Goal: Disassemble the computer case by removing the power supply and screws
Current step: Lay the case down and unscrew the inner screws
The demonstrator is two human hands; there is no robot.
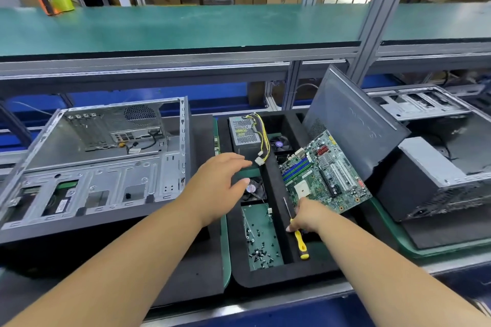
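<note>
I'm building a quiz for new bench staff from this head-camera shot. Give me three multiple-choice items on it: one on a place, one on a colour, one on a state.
1. Where does the power supply sit?
A. bolted inside the open computer case
B. in the back compartment of the foam tray
C. on the green shelf

2. What colour is the screwdriver handle?
A. yellow and black
B. red
C. blue

3. How is the left hand?
A. gripping the motherboard
B. open, holding nothing
C. pinching a screw

Answers:
1 B: it rests in the foam tray, its cables trailing forward.
2 A: the handle shows below the right hand.
3 B: its fingers are spread above the tray.
</note>
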